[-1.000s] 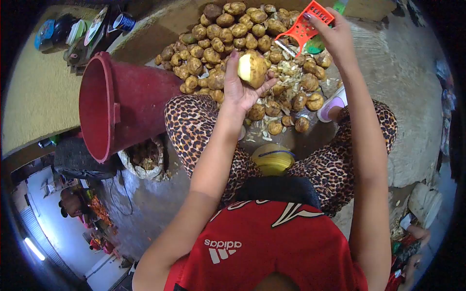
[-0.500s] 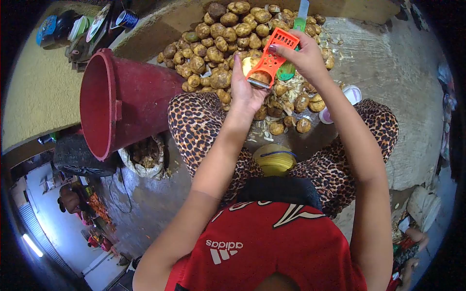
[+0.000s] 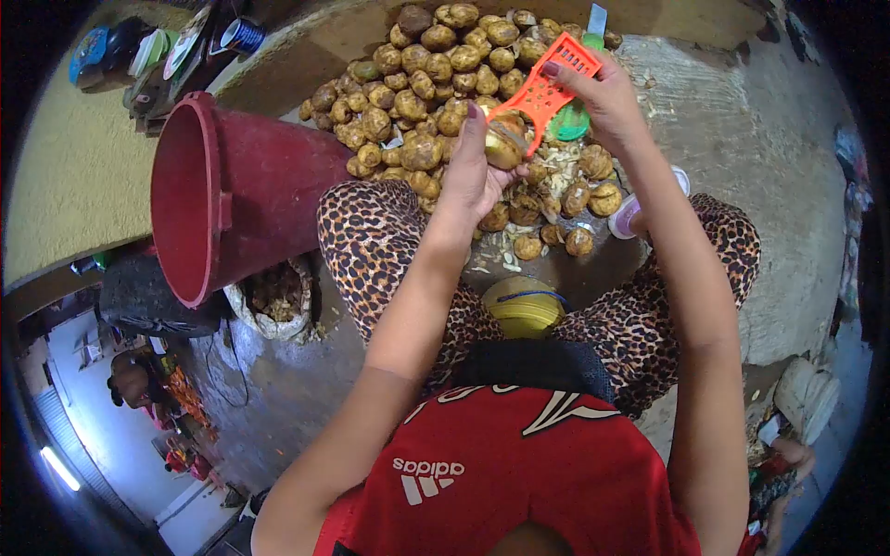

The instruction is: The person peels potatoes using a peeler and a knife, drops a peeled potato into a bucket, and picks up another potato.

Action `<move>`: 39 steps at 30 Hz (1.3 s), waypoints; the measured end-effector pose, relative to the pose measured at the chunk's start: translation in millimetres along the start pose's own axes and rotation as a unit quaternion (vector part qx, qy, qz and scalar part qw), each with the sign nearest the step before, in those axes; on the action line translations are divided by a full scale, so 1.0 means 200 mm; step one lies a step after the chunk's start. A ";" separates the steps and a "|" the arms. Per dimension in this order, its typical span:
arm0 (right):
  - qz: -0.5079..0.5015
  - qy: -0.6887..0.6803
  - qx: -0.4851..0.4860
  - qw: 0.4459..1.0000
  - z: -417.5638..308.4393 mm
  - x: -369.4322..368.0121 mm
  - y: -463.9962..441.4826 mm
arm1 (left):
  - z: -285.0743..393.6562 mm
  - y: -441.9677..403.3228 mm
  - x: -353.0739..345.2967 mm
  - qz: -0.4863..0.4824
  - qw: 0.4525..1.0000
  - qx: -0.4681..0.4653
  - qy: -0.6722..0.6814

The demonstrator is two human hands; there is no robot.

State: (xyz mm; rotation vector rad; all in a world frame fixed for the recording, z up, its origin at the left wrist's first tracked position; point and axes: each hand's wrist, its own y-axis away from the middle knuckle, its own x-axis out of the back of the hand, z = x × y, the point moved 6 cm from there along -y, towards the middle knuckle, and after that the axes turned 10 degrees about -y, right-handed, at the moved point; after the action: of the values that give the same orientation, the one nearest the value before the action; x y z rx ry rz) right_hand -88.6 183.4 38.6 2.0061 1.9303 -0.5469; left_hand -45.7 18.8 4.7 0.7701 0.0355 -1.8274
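A partly peeled potato (image 3: 503, 146) rests in my left hand (image 3: 474, 176), whose fingers curl round it. Pale flesh shows on one side and brown skin on the rest. My right hand (image 3: 607, 97) grips an orange peeler (image 3: 547, 82) with slots and holes in its flat body. The peeler's blade end is at the potato's right side; whether it touches is hard to tell. Just beyond my right hand lies a green tool (image 3: 569, 120) with a pale blade. Behind both hands spreads a heap of unpeeled potatoes (image 3: 422, 83), with peelings (image 3: 559, 171) scattered below.
A large dark red tub (image 3: 264, 171) lies tipped at the left, beside a sack (image 3: 278, 306) of brownish contents. A yellow bucket (image 3: 527, 313) stands between my knees. A white and pink container (image 3: 626, 218) is by my right knee. Other people (image 3: 134, 380) appear far left.
My right hand has drawn the peeler up and to the right, off the potato's face. My left hand has turned the potato slightly and still holds it.
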 end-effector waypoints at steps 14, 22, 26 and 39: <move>0.033 0.147 0.038 0.988 -0.03 -0.07 0.04 | 0.01 -0.04 0.02 0.062 0.995 -0.075 0.031; 0.020 0.053 0.007 0.998 -0.04 -0.08 0.00 | -0.02 -0.03 0.00 0.021 0.999 0.022 0.041; 0.030 0.038 -0.032 0.998 0.02 -0.06 0.02 | -0.01 -0.01 -0.01 -0.047 0.995 -0.002 0.085; -0.007 0.153 0.001 0.988 -0.09 -0.03 0.00 | 0.02 0.03 -0.01 -0.100 0.974 -0.065 -0.191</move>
State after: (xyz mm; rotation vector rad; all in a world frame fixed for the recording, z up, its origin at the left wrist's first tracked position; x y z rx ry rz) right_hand -88.4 186.4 56.7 2.1850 2.1150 -0.2556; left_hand -42.7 15.8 10.6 0.3240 -0.0175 -2.1157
